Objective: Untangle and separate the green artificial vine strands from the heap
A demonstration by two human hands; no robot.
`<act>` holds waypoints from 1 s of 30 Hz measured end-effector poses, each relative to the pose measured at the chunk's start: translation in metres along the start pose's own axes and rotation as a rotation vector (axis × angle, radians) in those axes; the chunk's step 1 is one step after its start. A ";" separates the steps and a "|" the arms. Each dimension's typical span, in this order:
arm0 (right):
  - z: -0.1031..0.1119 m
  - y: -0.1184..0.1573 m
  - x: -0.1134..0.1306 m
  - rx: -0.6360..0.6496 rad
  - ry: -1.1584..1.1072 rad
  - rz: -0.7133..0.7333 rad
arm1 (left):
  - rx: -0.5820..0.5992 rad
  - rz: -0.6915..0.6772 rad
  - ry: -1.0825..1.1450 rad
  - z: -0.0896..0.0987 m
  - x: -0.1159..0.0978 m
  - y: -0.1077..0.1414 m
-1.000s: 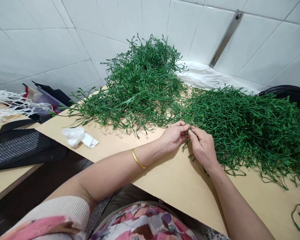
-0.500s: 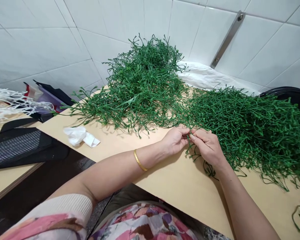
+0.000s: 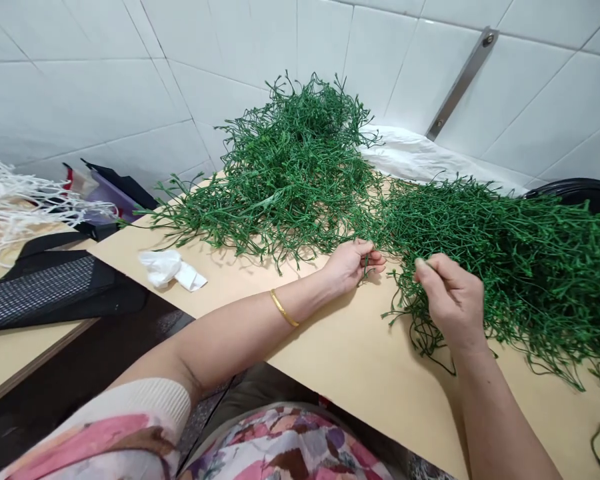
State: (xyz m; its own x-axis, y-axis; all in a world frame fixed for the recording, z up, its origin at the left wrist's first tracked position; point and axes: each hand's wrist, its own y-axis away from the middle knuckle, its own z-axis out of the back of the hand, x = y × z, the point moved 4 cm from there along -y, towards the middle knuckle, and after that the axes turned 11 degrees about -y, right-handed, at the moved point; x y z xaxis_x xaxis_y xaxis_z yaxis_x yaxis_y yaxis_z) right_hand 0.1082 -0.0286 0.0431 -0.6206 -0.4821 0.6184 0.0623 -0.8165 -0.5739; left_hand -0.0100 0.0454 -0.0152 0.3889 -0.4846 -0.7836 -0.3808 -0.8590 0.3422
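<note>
Green stem is pinched in left hand, right hand balled toward 3 o'clock, contents unclear; seemingly mid-handling, light touch needed

No text (or number) legible.

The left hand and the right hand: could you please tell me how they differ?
The left hand pinches a green stem, its other fingers loosely bent; the right hand is curled like a fist. The left hand's arm wears a gold bracelet; the right hand's shows none. Both are ungloved.
</note>
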 end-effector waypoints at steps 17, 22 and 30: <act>-0.026 0.008 -0.005 0.053 0.591 0.360 | 0.206 0.063 -0.243 -0.005 0.013 0.008; -0.026 0.008 -0.007 0.077 0.587 0.367 | 0.167 0.032 -0.244 -0.004 0.012 0.009; -0.028 0.005 -0.001 0.016 0.437 0.250 | 0.123 -0.090 -0.126 -0.007 0.008 0.013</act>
State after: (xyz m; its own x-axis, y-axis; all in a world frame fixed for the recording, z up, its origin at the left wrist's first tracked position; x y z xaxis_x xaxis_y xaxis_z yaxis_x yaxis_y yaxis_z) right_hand 0.0870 -0.0236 0.0244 -0.8545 -0.4878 0.1784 0.2607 -0.6998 -0.6651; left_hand -0.0063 0.0290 -0.0134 0.3206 -0.3752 -0.8698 -0.4516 -0.8677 0.2078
